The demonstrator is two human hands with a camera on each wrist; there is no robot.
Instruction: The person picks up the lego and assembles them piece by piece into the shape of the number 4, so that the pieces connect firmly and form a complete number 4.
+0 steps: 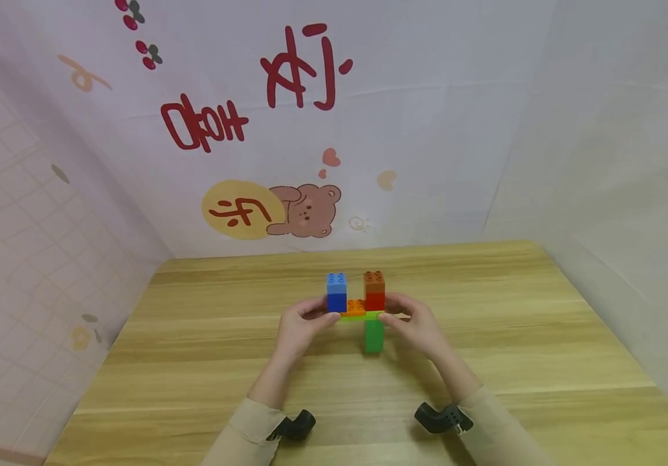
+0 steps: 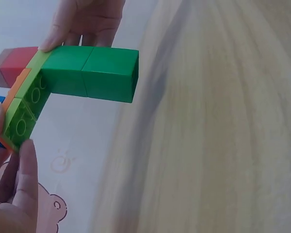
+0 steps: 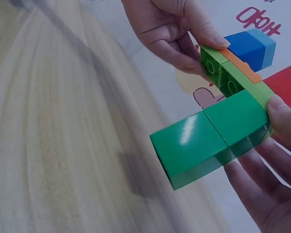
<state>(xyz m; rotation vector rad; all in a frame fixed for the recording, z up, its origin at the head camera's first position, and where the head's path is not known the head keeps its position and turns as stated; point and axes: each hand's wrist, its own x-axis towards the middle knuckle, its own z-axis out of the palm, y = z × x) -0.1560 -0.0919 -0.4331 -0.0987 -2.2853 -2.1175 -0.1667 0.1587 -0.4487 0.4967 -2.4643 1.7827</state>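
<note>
Both hands hold one structure of toy building blocks over the wooden table. A light blue block on a dark blue block [image 1: 336, 302] stands at its left, a brown block [image 1: 374, 278] on a red block [image 1: 375, 301] at its right. An orange piece [image 1: 355, 307] lies between them on a lime green layer [image 3: 226, 73] with a hollow underside. Two green blocks [image 3: 211, 138] form a column down from the right end. My left hand [image 1: 299, 329] pinches the left end, thumb in front. With my right hand [image 1: 418, 323] I grip the right end, thumb at the lime layer.
The wooden table [image 1: 194, 362] reaches back to a white printed cloth [image 1: 427, 129] with red writing and a bear. Cloth walls also stand at the left and right. A black wrist camera [image 1: 298, 426] sits on the left cuff, another black camera [image 1: 441, 419] on the right.
</note>
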